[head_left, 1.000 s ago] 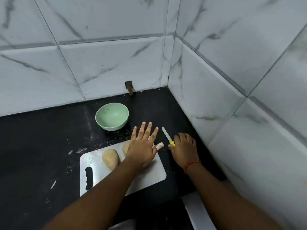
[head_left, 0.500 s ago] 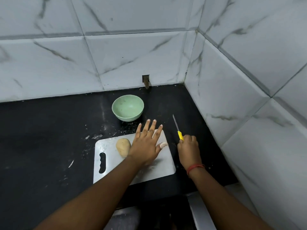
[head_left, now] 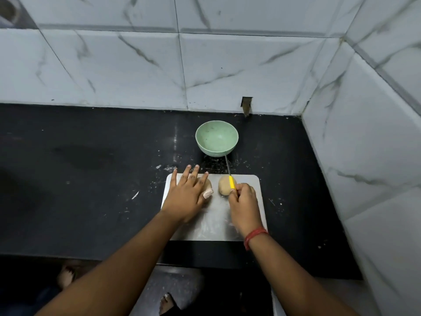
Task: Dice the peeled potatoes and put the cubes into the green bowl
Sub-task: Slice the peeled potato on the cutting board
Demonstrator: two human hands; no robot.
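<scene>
A white cutting board (head_left: 216, 222) lies on the black counter. Two peeled potatoes are on it. My left hand (head_left: 186, 195) rests flat with straight fingers on the left potato (head_left: 207, 184), hiding most of it. My right hand (head_left: 245, 201) grips a yellow-handled knife (head_left: 232, 181). The handle lies over the right potato (head_left: 223, 187), and the thin blade points away toward the green bowl (head_left: 216, 137). The bowl stands empty just behind the board.
Marble-tiled walls close the back and right side and meet in a corner at the far right. A small notch (head_left: 246, 107) sits low in the back wall. The black counter (head_left: 91, 179) stretches left. Feet show on the floor below its front edge.
My right hand has brought the knife from the counter onto the board, over the right potato. My left hand now covers the left potato. The camera has tilted down.
</scene>
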